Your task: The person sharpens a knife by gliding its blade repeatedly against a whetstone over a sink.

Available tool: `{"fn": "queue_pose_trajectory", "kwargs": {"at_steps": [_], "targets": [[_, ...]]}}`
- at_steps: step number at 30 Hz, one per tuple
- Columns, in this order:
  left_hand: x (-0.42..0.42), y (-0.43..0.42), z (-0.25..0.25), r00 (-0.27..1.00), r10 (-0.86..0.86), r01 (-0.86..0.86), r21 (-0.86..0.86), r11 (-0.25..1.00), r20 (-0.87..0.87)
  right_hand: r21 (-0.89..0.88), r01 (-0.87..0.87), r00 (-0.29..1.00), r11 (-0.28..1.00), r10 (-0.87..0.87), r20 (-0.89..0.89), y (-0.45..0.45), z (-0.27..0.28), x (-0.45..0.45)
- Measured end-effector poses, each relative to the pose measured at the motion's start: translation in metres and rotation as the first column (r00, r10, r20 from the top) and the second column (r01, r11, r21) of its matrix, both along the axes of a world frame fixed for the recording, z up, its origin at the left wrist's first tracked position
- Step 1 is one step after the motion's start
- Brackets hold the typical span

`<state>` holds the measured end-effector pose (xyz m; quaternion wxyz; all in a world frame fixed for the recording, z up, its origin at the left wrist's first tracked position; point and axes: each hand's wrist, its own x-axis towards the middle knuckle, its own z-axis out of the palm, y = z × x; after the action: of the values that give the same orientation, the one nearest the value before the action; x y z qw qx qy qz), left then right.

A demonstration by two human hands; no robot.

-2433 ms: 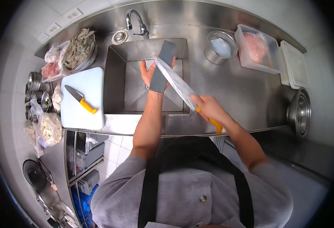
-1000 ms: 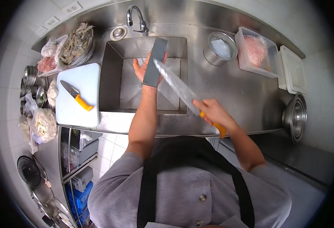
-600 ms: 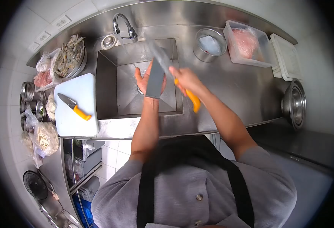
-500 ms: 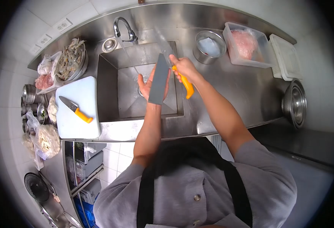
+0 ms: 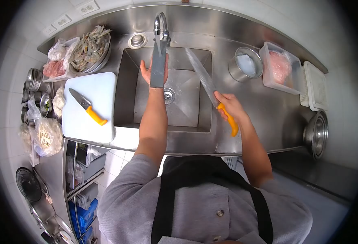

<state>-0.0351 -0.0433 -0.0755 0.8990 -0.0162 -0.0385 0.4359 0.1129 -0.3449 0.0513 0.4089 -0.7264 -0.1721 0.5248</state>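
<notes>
My left hand (image 5: 147, 74) supports a long grey sharpening stone (image 5: 158, 67) from below, over the sink (image 5: 124, 93). The stone's far end lies under the faucet (image 5: 161, 24), and water runs onto it. Closed round the yellow handle of a long knife (image 5: 203, 75), my right hand (image 5: 229, 106) is at the sink's right edge. The blade points up and left over the sink, apart from the stone. A second knife (image 5: 88, 107) with a yellow handle lies on the white cutting board (image 5: 75, 130) left of the sink.
Behind the board stand a bowl of shrimp (image 5: 90, 51) and a tray of bagged meat (image 5: 53, 67). To the right are a metal pot (image 5: 246, 65), a plastic tub of meat (image 5: 278, 67), a white basket (image 5: 315, 85) and metal bowls (image 5: 318, 134). Bagged food (image 5: 49, 137) sits far left.
The stone has moved away from my body and under the running water. My right hand has drawn the long knife back and rightward, away from the stone. The camera view has shifted.
</notes>
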Motion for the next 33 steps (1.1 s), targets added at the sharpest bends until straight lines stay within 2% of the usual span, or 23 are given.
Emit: {"fn": "queue_pose_trajectory", "kwargs": {"at_steps": [1, 3, 5, 8, 11, 13, 14, 15, 17, 18, 19, 21, 23, 25, 26, 28, 29, 31, 32, 33], "targets": [[0.005, 0.0, 0.003, 0.986, 0.024, -0.029, -0.028, 0.999, -0.168, 0.029, -0.077, 0.996, 0.997, 0.076, 0.035, 0.014, 0.001, 0.001], [0.005, -0.009, -0.001, 0.985, 0.013, -0.016, -0.013, 1.0, -0.172, 0.045, -0.205, 0.975, 0.978, 0.199, 0.099, 0.054, -0.001, 0.004], [0.0, -0.026, -0.011, 0.97, -0.009, -0.025, -0.137, 0.99, -0.244, 0.061, -0.283, 0.954, 0.957, 0.274, 0.12, 0.106, -0.008, 0.005], [-0.007, -0.051, -0.027, 0.981, 0.032, -0.07, -0.192, 0.979, -0.191, 0.121, -0.349, 0.932, 0.929, 0.331, 0.148, 0.182, -0.015, 0.008], [-0.02, -0.055, -0.023, 0.984, 0.065, -0.109, -0.268, 0.957, -0.168, 0.088, -0.41, 0.903, 0.908, 0.39, 0.181, 0.244, -0.011, 0.014], [-0.027, -0.047, -0.021, 0.974, 0.083, -0.141, -0.277, 0.95, -0.213, 0.076, -0.548, 0.783, 0.833, 0.478, 0.397, 0.266, 0.0, 0.01], [-0.029, -0.041, -0.02, 0.973, 0.08, -0.14, -0.277, 0.951, -0.215, 0.015, -0.566, 0.732, 0.824, 0.495, 0.468, 0.269, 0.006, 0.01], [-0.028, -0.031, -0.023, 0.976, 0.093, -0.145, -0.265, 0.953, -0.198, 0.014, -0.562, 0.736, 0.827, 0.492, 0.465, 0.265, 0.0, 0.007], [-0.025, -0.016, -0.026, 0.98, 0.094, -0.139, -0.26, 0.956, -0.178, 0.171, -0.652, 0.521, 0.738, 0.272, 0.809, 0.247, -0.015, 0.002], [-0.021, -0.008, -0.022, 0.979, 0.076, -0.126, -0.269, 0.955, -0.189, 0.061, -0.579, 0.574, 0.813, 0.353, 0.739, 0.231, 0.009, -0.011], [-0.017, -0.004, -0.016, 0.978, 0.058, -0.113, -0.278, 0.954, -0.199, 0.055, -0.573, 0.573, 0.817, 0.352, 0.74, 0.217, 0.013, -0.017], [-0.009, -0.001, -0.002, 0.982, 0.047, -0.09, -0.239, 0.967, -0.183, -0.044, -0.529, 0.488, 0.848, 0.346, 0.801, 0.189, 0.017, -0.022], [-0.003, -0.006, 0.016, 0.985, 0.029, -0.064, -0.2, 0.978, -0.169, -0.036, -0.512, 0.48, 0.858, 0.32, 0.817, 0.159, 0.02, -0.024], [-0.001, -0.011, 0.032, 0.969, 0.089, -0.112, -0.087, 0.99, -0.231, -0.231, -0.529, 0.233, 0.817, 0.401, 0.886, 0.129, 0.016, -0.021], [-0.002, -0.011, 0.03, 0.988, 0.043, -0.059, -0.11, 0.992, -0.145, -0.229, -0.526, 0.235, 0.819, 0.399, 0.886, 0.111, 0.014, -0.018], [-0.005, -0.012, 0.03, 0.992, 0.02, -0.033, -0.104, 0.994, -0.126, -0.107, -0.597, 0.303, 0.795, 0.347, 0.888, 0.079, 0.012, -0.005], [-0.006, -0.015, 0.031, 0.994, -0.003, -0.007, -0.101, 0.995, -0.106, -0.103, -0.6, 0.303, 0.793, 0.344, 0.889, 0.071, 0.011, 0.008], [-0.005, -0.03, 0.037, 0.989, -0.002, -0.015, -0.117, 0.993, -0.146, -0.151, -0.411, 0.479, 0.899, 0.354, 0.803, 0.068, 0.024, 0.026], [-0.003, -0.04, 0.041, 0.982, -0.011, -0.016, -0.14, 0.99, -0.186, -0.279, -0.359, 0.44, 0.891, 0.425, 0.791, 0.07, 0.039, 0.023], [-0.002, -0.046, 0.042, 0.982, -0.014, -0.012, -0.137, 0.991, -0.186, -0.276, -0.355, 0.441, 0.893, 0.421, 0.793, 0.068, 0.032, 0.013]]}}
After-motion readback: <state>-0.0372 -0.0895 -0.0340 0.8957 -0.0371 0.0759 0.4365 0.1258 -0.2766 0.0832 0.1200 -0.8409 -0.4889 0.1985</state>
